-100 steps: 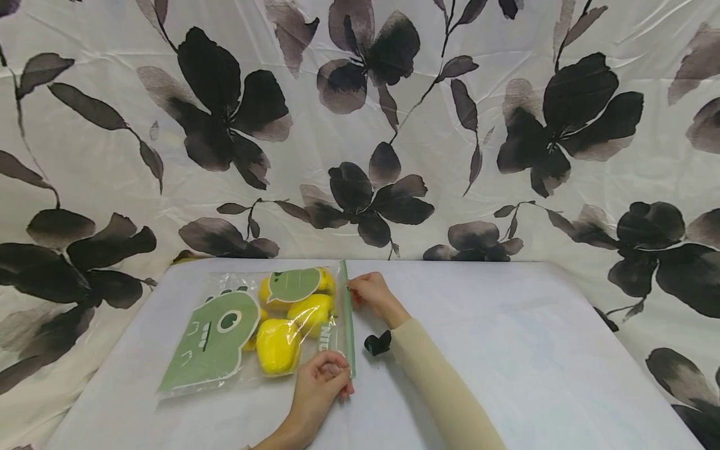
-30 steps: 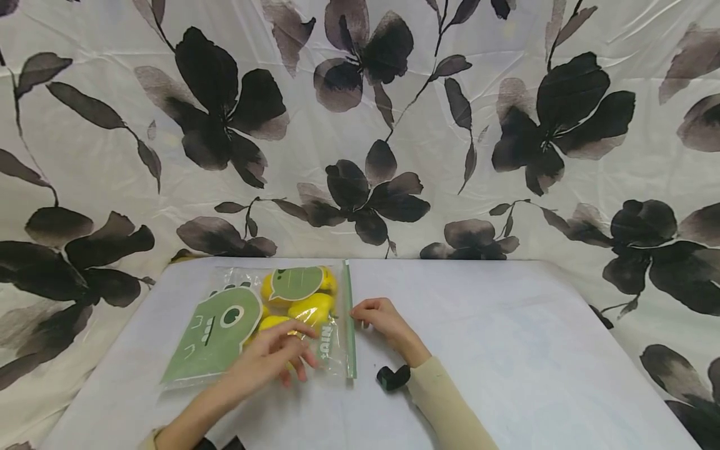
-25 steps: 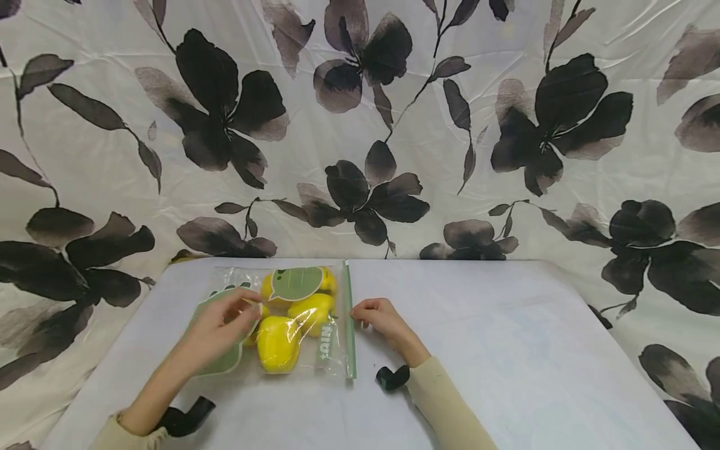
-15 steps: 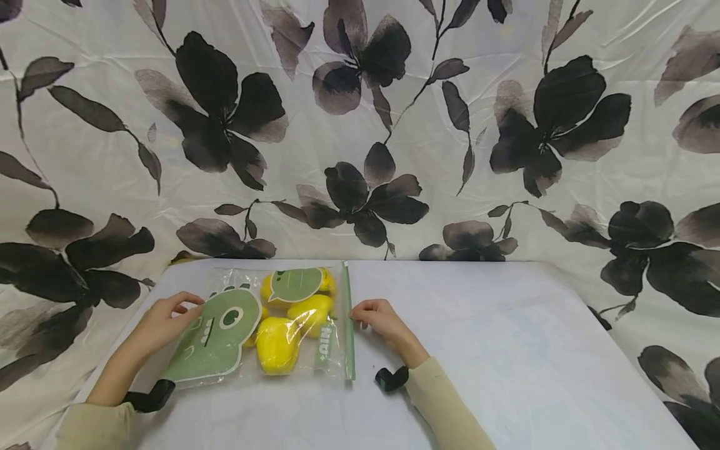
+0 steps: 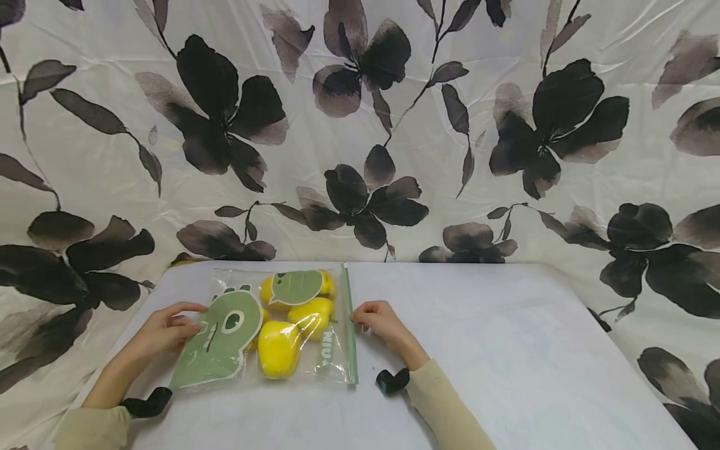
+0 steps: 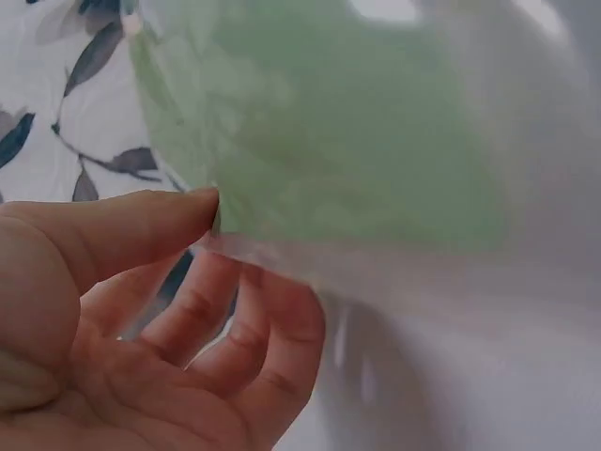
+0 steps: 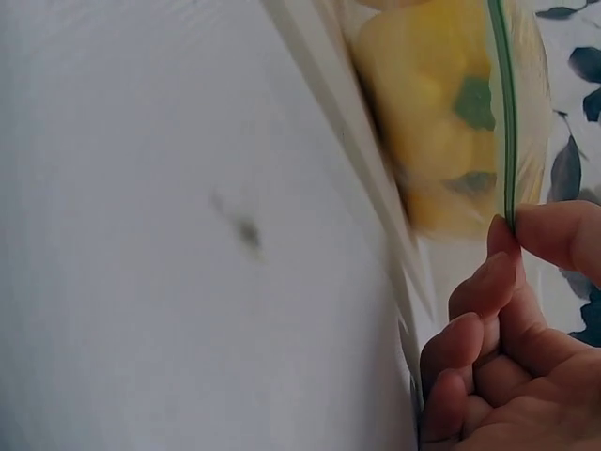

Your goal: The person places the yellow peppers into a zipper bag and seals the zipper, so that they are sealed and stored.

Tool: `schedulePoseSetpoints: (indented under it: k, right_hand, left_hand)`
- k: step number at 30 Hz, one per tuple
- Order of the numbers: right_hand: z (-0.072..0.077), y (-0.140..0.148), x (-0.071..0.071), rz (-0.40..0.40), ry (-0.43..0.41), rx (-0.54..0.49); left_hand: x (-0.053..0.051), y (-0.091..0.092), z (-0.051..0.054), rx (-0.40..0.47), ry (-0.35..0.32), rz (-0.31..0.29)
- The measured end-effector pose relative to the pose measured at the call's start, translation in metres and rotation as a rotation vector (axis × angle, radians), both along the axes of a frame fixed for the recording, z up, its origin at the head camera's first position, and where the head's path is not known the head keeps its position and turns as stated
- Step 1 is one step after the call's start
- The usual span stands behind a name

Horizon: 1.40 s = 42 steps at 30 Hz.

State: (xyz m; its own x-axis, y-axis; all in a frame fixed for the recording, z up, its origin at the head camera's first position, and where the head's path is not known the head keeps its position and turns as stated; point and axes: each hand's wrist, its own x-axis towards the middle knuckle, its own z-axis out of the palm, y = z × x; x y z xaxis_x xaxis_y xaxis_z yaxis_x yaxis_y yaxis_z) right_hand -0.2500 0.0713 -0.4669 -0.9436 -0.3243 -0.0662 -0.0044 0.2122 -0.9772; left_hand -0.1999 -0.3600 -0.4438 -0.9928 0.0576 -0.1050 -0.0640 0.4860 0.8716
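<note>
A clear zip bag point(image 5: 247, 369) with a green cartoon print point(image 5: 216, 353) lies at the left of the white table. Inside it are several lobed yellow things that look like bell peppers point(image 5: 278, 350). My left hand point(image 5: 163, 334) pinches the bag's left edge; in the left wrist view, thumb and fingers point(image 6: 282, 329) meet on the film beside the green print. At the other end, my right hand point(image 5: 385, 325) pinches the green zip strip point(image 5: 350, 312) near its middle. The right wrist view has thumb and forefinger on that strip point(image 7: 507, 122).
The white table point(image 5: 478, 344) extends to the right of the bag. A floral cloth point(image 5: 360, 125) hangs behind it. A black strap end juts out at each wrist, left point(image 5: 147, 403) and right point(image 5: 392, 381). A small dark speck point(image 7: 246, 233) lies on the white surface.
My left hand has left the zip strip's near end, crossed over the bag and taken its left edge. The right hand has shifted nearer along the strip. The bag has tilted slightly.
</note>
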Motion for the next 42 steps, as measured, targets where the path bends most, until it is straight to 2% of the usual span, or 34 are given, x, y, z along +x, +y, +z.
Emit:
schedulePoseSetpoints:
  k: [4, 8, 12, 18, 23, 27, 34, 40, 42]
  right_hand:
    - [-0.001, 0.014, -0.002, -0.001, 0.016, 0.020]
    - [-0.002, 0.039, -0.007, -0.007, 0.015, 0.046]
    - [-0.002, 0.073, -0.011, -0.003, -0.004, 0.041]
    - [-0.002, 0.123, -0.018, -0.010, -0.024, 0.046]
    - [-0.002, 0.149, -0.023, -0.087, -0.077, 0.042]
    - [-0.004, 0.157, -0.022, -0.088, -0.077, 0.010]
    - [-0.001, 0.155, -0.016, -0.052, -0.065, 0.041]
    - [0.001, 0.153, -0.015, -0.022, -0.053, 0.069]
    - [0.001, 0.152, -0.014, -0.036, -0.062, 0.072]
  left_hand:
    - [-0.002, 0.013, -0.005, -0.006, 0.028, -0.006]
    - [-0.007, 0.031, -0.007, 0.058, 0.036, -0.033]
    - [-0.015, 0.059, -0.009, 0.127, 0.040, -0.059]
    - [-0.030, 0.106, -0.018, 0.217, 0.037, -0.070]
    - [-0.042, 0.131, -0.026, 0.281, 0.043, -0.059]
    - [-0.045, 0.138, -0.030, 0.306, 0.037, -0.047]
    - [-0.042, 0.133, -0.038, 0.429, -0.021, -0.044]
    - [-0.043, 0.131, -0.042, 0.454, -0.002, -0.049]
    - [-0.044, 0.132, -0.043, 0.457, 0.003, -0.051]
